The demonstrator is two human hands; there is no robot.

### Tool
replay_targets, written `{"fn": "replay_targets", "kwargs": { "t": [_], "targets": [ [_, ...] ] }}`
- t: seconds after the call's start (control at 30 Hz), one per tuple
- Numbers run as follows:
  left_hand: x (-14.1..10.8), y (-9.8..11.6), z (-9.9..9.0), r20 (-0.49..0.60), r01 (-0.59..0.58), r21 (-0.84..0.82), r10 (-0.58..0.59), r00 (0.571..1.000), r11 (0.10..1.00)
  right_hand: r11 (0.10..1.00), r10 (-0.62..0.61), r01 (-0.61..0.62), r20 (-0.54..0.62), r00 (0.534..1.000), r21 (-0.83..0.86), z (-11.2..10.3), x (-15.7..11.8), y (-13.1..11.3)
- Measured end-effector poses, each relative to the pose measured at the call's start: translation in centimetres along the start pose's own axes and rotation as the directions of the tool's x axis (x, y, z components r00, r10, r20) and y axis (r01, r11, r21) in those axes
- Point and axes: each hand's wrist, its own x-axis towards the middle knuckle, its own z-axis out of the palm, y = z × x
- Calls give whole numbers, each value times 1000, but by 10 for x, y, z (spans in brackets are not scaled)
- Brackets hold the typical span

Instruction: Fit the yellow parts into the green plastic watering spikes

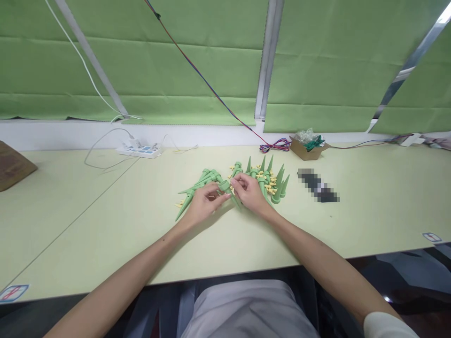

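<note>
Between my hands is a green plastic spike [225,186], its round cap end up and its tip slanting down to the right. The fingers and thumb of my left hand [205,203] are closed on it. My right hand [248,191] is beside the cap, thumb and forefinger pinched together; what they hold is too small to make out. Several green spikes [190,191] lie in a pile behind and left of my left hand. More green spikes [278,185], some pointing up, stand or lie to the right with small yellow pieces [271,183] among them.
A small cardboard box [303,151] with plastic wrapping sits at the back right, beside a coiled red-blue cable [275,146]. A pixelated dark object [319,186] lies on the right. A white power strip [141,150] is at the back left, a brown board [14,165] at the far left.
</note>
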Motion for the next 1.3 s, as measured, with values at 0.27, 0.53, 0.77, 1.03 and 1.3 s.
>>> {"fn": "replay_targets", "kwargs": {
  "t": [0.27, 0.53, 0.77, 1.03, 1.3],
  "targets": [
    [0, -8, 1, -75, -106, 78, 112, 991, 991, 998, 18, -17, 16, 1000, -63, 1, 1, 4],
    [1, -5, 3, -99, -32, 96, 42, 994, 995, 991, 10, -13, -26, 1000, -131, 1, 1, 8],
    [3, 1, 3, -9, 251, -204, -258, 966, 946, 998, 1, -3, -42, 999, -58, 3, -1, 5],
    [6, -2, 3, 199, 370, -507, -312, 929, 778, 999, -43, 43, 5, 999, 19, 2, -2, 2],
    [5, 1, 2, 258, 444, -607, -365, 895, 659, 999, -32, 32, 62, 998, -11, 2, -3, -1]
  ]
}}
